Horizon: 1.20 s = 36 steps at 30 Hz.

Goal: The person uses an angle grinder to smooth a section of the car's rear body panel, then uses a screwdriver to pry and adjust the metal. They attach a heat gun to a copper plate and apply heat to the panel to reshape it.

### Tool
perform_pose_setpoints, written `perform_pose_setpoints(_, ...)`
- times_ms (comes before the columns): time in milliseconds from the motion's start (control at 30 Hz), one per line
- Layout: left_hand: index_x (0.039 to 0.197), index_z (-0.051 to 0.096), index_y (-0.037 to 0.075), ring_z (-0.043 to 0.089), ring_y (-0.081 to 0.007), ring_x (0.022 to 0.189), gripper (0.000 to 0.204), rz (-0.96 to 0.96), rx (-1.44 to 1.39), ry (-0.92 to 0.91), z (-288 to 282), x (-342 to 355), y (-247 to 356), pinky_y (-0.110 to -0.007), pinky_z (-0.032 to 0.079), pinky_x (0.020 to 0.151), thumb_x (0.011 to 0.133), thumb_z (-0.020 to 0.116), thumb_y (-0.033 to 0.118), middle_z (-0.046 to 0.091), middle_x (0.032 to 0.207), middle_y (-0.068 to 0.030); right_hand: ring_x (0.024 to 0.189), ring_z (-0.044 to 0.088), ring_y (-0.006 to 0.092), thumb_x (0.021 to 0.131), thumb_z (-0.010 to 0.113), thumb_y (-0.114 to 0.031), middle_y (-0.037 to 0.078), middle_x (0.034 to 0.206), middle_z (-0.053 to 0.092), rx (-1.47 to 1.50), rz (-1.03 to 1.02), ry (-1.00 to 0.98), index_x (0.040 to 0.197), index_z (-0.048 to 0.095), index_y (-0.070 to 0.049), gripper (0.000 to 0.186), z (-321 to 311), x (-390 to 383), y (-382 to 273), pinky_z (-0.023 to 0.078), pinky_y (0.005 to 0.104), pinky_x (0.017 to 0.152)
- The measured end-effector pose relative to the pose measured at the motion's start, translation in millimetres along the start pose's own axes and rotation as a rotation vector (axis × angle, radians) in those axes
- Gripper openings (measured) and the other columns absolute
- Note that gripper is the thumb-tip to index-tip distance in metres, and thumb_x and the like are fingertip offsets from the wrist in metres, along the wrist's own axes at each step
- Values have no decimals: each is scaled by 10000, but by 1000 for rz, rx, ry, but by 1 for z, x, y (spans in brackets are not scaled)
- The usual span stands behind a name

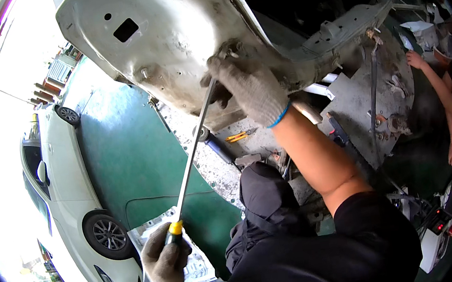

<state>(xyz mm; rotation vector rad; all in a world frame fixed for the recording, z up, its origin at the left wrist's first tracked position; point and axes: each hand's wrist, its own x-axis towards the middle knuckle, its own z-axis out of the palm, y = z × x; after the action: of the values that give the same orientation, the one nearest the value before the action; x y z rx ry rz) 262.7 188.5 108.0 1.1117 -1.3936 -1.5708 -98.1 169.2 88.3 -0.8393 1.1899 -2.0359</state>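
Screwdriver (190,151), long and slim, running diagonally from lower left of centre up toward upper centre of the frame: yellow-and-black handle low, bare metal shaft rising to the underside of a dirty white car body panel (163,41). Left hand (164,258), in a grey knit glove, wrapped tight round the handle at lower left, fingers curled shut on it. Right hand (250,84), also in a grey knit glove with a blue cuff, up at centre top, fingers bent and pressed against the grimy edge of the panel just beside the shaft's tip; impossible to tell whether pinching a small part there or only bracing. Bare forearm sloping down from that hand to a black sleeve at lower right.

Panel filling the upper centre, rust-stained and smeared, with a dark rectangular hole near upper left and a small round hole beside it. White car (67,205) parked at left of the frame on a green floor (126,153), one wheel near lower left. Orange-handled pliers (241,136) lying on speckled grey ground just below the panel, near centre. Another person's bare arm (441,97) at far right edge, reaching up toward the underbody. Red-and-white machine (437,228) at lower right. Dark trousers and a raised knee filling lower centre.
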Motion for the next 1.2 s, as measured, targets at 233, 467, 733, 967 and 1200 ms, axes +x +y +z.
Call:
perform_pose_setpoints(233,1269,649,-95,494,-81,458,590,-67,83,0,5,-12,16,-181,340,413,828,748,285,677,784,-146,585,631,93,1000,689,-432,58,729,728,-104,-75,-32,861,753,-4,454,-4,4,-1,485,244,535)
perform_pose_setpoints(467,1232,630,-109,614,-131,575,620,-93,-58,-23,9,-24,5,-211,537,532,808,832,296,665,847,-100,570,624,89,1010,675,-423,48,695,708,-109,-52,-83,877,748,-18,433,-5,2,-5,483,250,527)
perform_pose_setpoints(733,1277,627,-107,594,-123,592,636,-91,-19,-9,17,-27,10,-212,454,504,819,802,298,671,811,-117,586,649,114,996,668,-471,55,690,708,-146,-54,-99,869,747,-19,476,-9,9,-1,499,274,545)
perform_pose_setpoints(967,1232,646,-95,674,-143,677,613,-113,-63,65,17,-38,6,-201,580,571,785,842,276,684,922,-105,593,640,104,1001,677,-446,43,709,701,-193,-103,-135,903,745,-4,458,-15,11,4,505,262,554)
perform_pose_setpoints(1200,1278,651,-89,532,-107,512,635,-56,19,15,14,-36,-6,-193,358,447,820,757,338,654,765,-124,557,650,116,987,663,-528,50,633,687,-182,-85,-171,799,735,-40,528,-14,9,0,512,277,532)
